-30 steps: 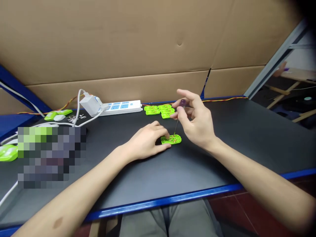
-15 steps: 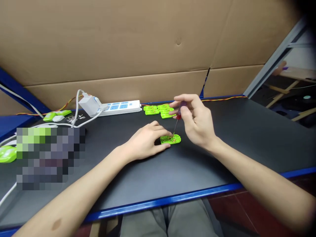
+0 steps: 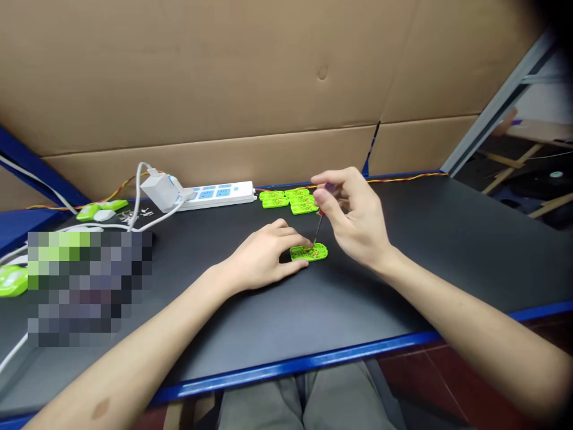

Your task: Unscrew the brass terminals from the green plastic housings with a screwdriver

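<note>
A bright green plastic shell [image 3: 319,253] with small metallic parts inside lies on the black table. My left hand [image 3: 275,254] rests at its left end, with fingers on the far side and the thumb along the near side, gripping it. Above the shell, my right hand [image 3: 358,218] is closed around the handle of a screwdriver [image 3: 319,228]. The shaft points down, its tip in the shell beside my left fingertips. Most of the red and purple handle is hidden by my fingers.
Several similar green shells [image 3: 303,205] lie farther back. A white power strip [image 3: 239,192] with a plugged-in adapter [image 3: 161,190] stands left of them. Loose small pieces [image 3: 142,215], white cables and green-and-white devices [image 3: 13,280] are on the left, near a blurred-out area. A blue edge [image 3: 286,365] runs along the front.
My right thumb and fingers have shifted on the screwdriver handle, the thumb now farther left and over more of it. The shell and my left hand stay in place.
</note>
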Demonstrator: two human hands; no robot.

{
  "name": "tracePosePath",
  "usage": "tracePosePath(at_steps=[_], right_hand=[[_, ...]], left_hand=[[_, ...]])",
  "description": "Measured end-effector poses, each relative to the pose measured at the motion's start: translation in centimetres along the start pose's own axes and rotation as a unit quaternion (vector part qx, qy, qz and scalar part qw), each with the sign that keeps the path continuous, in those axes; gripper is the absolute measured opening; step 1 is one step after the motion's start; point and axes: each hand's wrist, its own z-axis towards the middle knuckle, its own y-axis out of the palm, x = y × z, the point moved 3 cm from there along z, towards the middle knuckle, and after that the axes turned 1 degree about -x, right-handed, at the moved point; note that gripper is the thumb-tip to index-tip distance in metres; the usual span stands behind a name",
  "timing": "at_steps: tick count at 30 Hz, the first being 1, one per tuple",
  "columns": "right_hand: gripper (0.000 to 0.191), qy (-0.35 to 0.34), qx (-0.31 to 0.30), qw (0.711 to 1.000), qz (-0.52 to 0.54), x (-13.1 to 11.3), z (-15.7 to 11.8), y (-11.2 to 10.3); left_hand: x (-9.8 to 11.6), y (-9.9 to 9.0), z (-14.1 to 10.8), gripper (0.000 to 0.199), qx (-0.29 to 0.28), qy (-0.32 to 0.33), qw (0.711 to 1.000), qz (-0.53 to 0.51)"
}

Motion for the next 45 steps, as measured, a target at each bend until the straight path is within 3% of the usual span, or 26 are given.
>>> tracePosePath(at_steps=[3,8,13,18,24,30,34,40,45], right_hand=[[0.024,-0.016,-0.001,1.0,-0.017,-0.18,0.0,-0.04],[0.023,0.021,-0.021,0.998,0.052,0.14,-0.12,0.1],[0.021,0.001,0.004,1.0,-0.004,0.12,0.01,0.07],[0.026,0.012,-0.015,0.999,0.046,0.02,-0.07,0.13],[0.021,-0.001,0.001,1.0,0.001,-0.08,-0.09,0.03],[0.027,0.017,-0.015,0.999,0.037,0.02,-0.09,0.05],[0.023,-0.008,0.0,1.0,-0.025,-0.15,0.01,-0.1],[0.026,0.022,-0.02,0.998,0.047,0.16,-0.08,0.2],[0.022,0.001,0.002,1.0,-0.003,0.06,-0.06,0.01]], left_hand=[[0.0,0.0,0.0,0.028,0.0,0.001,1.0,0.001],[0.05,-0.05,0.05,0.026,-0.005,0.004,1.0,-0.003],[-0.03,-0.03,-0.01,0.026,-0.001,0.005,1.0,0.003],[0.02,0.0,0.05,0.027,-0.001,0.007,1.0,-0.001],[-0.05,0.05,0.06,0.027,0.005,0.01,1.0,0.001],[-0.08,0.1,0.0,0.028,0.003,0.012,1.0,0.0],[-0.13,0.14,0.01,0.027,0.003,0.011,1.0,0.007],[-0.12,0.12,0.01,0.027,0.004,0.012,1.0,0.005],[-0.11,0.13,-0.03,0.026,0.01,0.017,1.0,0.005]])
